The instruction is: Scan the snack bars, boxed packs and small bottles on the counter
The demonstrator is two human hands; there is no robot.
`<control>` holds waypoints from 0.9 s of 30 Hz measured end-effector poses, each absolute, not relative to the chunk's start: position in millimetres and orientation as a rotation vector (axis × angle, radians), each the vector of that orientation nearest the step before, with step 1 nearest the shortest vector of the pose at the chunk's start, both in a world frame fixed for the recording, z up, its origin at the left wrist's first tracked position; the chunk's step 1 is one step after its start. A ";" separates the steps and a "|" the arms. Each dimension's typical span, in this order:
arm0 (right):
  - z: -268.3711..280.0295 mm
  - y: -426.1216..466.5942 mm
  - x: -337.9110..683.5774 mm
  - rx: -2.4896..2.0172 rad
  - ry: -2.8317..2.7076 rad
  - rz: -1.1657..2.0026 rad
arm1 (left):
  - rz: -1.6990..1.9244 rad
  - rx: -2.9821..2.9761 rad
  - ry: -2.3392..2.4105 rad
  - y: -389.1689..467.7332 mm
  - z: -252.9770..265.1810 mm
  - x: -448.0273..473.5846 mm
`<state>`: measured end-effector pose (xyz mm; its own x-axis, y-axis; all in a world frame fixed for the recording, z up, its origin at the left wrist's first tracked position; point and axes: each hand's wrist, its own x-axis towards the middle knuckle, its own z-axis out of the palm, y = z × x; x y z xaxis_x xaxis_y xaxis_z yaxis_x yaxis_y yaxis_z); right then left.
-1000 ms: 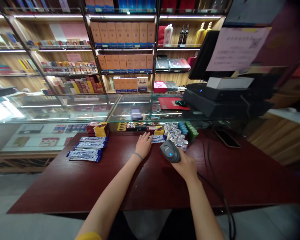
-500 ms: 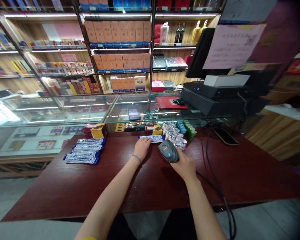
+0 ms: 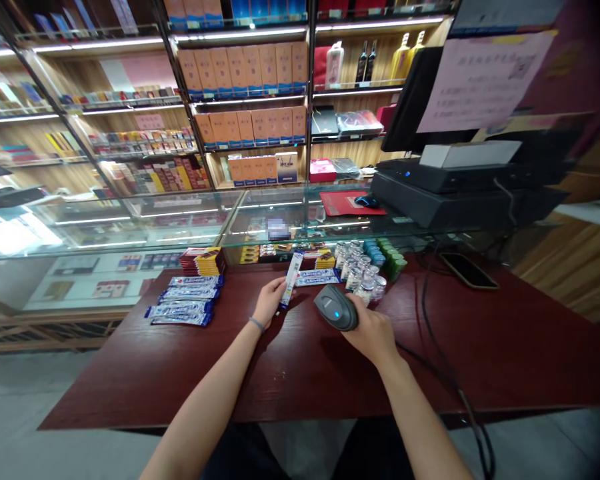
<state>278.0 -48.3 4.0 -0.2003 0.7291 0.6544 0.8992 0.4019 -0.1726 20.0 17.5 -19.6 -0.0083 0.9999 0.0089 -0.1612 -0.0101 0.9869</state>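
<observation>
My left hand grips a slim blue-and-white packet, raised and turned nearly upright over the table. Behind it another blue-and-white packet lies flat. My right hand is wrapped around a dark grey barcode scanner with a blue light on top, its head facing left towards the held packet. Off to the left, several similar packets lie in an overlapping row. Small silver-topped containers stand in rows just beyond the scanner.
On the dark red table are stacked red-and-yellow boxes, green containers and a phone. A black cable runs down the right side. A glass counter borders the back, with a monitor at the right.
My left hand has lifted a packet off the table, drawn it slightly left and turned it upright. The scanner stays in my right hand, nearly in place. The view has shifted slightly.
</observation>
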 end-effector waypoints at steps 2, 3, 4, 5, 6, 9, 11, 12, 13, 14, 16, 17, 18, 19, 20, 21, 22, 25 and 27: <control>3.4 -48.8 277.0 -1.371 -2.021 -0.296 | 1.304 1.076 1.087 16.3 -20.5 19.5; 3.5 -49.1 277.1 -1.366 -2.031 -0.293 | 1.301 1.088 1.092 16.1 -20.6 19.6; 3.7 -49.3 277.4 -1.364 -2.037 -0.298 | 1.298 1.113 1.097 16.0 -20.4 19.8; 4.1 -49.5 277.8 -1.365 -2.039 -0.310 | 1.297 1.144 1.102 15.8 -20.2 19.9; 4.6 -49.8 278.1 -1.363 -2.038 -0.324 | 1.298 1.173 1.105 15.5 -19.8 19.9; 5.6 -50.3 278.1 -1.350 -2.018 -0.363 | 1.303 1.189 1.104 13.9 -17.8 19.6; 5.9 -50.5 277.3 -1.339 -2.003 -0.381 | 1.298 1.148 1.088 12.5 -16.0 19.8; 5.9 -50.5 276.9 -1.337 -2.000 -0.384 | 1.296 1.132 1.080 11.9 -15.4 20.0; 5.9 -50.5 276.4 -1.336 -2.002 -0.384 | 1.294 1.124 1.073 11.3 -15.0 20.3; 5.9 -50.6 276.1 -1.334 -2.006 -0.381 | 1.293 1.122 1.066 10.9 -15.0 20.5; 6.0 -50.6 275.9 -1.327 -2.013 -0.380 | 1.301 1.132 1.047 10.9 -15.0 20.3; 6.0 -50.4 276.1 -1.324 -2.013 -0.383 | 1.308 1.142 1.039 11.5 -14.3 19.6; 6.0 -50.2 276.7 -1.321 -2.011 -0.390 | 1.319 1.157 1.038 12.4 -12.7 18.3; 5.7 -49.8 277.6 -1.317 -2.011 -0.401 | 1.336 1.183 1.050 13.7 -9.6 16.2; 5.2 -49.2 278.6 -1.309 -2.012 -0.414 | 1.360 1.222 1.079 15.2 -5.0 13.1; 4.6 -48.5 279.7 -1.299 -2.019 -0.435 | 1.391 1.275 1.124 16.6 1.2 8.8; 3.7 -47.8 280.8 -1.271 -2.037 -0.466 | 1.428 1.341 1.181 17.8 8.5 3.3; 1.3 -46.7 282.5 -1.258 -2.039 -0.503 | 1.556 1.597 1.367 15.7 33.0 -21.9; 0.4 -47.2 282.3 -1.277 -2.027 -0.490 | 1.613 1.810 1.501 7.8 45.5 -46.7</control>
<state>282.3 -47.2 0.4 -0.2849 0.6365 0.7167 0.8935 0.4470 -0.0418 -46.7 7.8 45.5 -0.1692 0.8164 0.5521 0.4921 -0.4154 0.7650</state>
